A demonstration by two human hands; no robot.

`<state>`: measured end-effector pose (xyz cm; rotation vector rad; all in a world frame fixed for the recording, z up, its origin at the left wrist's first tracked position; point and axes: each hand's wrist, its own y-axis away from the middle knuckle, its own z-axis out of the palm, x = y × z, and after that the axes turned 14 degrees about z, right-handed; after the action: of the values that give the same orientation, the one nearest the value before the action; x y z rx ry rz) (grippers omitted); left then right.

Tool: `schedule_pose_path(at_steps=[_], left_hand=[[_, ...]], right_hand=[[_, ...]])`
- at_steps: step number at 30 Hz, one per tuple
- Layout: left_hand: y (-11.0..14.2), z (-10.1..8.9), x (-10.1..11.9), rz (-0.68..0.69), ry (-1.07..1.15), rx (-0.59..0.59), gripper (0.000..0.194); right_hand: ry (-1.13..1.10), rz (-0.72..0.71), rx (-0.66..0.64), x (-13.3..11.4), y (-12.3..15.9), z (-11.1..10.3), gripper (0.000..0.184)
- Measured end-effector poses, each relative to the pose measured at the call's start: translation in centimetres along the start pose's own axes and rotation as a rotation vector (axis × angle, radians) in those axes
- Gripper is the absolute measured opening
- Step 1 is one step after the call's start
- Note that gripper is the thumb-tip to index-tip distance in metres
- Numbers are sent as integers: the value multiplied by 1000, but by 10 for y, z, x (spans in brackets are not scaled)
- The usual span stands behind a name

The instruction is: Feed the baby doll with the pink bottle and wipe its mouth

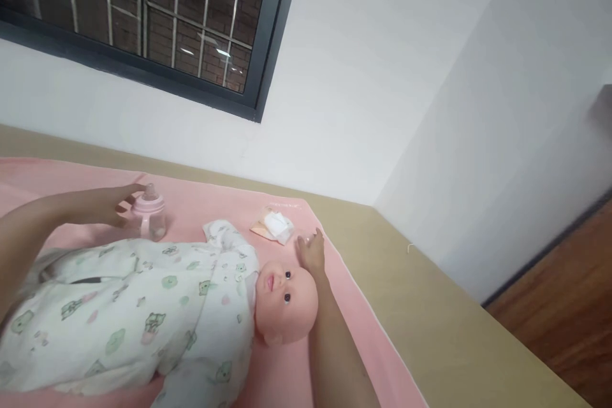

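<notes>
A baby doll in a white romper with a green print lies on its back on a pink blanket, head to the right. My left hand reaches over the doll's body, with its fingers and thumb closed round the pink collar of a clear baby bottle. The bottle stands upright beside the doll. My right hand rests on the blanket just past the doll's head. Its fingers are held together over a small clear thing that I cannot make out.
A small white and orange packet lies on the blanket beyond the doll's head. The blanket covers a tan mattress set into a corner of white walls. A dark barred window is above, and wooden floor shows at the right.
</notes>
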<state>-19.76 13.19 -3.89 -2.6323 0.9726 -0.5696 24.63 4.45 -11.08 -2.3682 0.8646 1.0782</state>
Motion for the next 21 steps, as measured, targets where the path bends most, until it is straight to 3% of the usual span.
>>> schedule_pose_path(at_steps=[3,5,7,9,12,14,17,21], left_hand=[[-13,-20,10,-135,-154,-37,74],[-23,-32,37,-181,-301,34,81],[-31,-38,78,-118,-348,124,74],[-38,-36,123,58,-206,124,68],[-52,-20,181,227,115,-134,61],[-66,-5,209,329,229,-297,50],[-91,17,233,394,357,-492,45],[-115,47,246,408,478,-679,45]], right_hand=[[18,-42,34,-2,2,3,69],[34,-86,63,-4,3,5,67],[37,-145,96,-7,5,7,66],[27,-221,133,-10,6,7,62],[2,-344,189,-14,10,3,50],[-19,-432,221,-17,12,1,40],[-48,-585,222,-20,14,3,29],[-7,-744,136,-26,17,10,11]])
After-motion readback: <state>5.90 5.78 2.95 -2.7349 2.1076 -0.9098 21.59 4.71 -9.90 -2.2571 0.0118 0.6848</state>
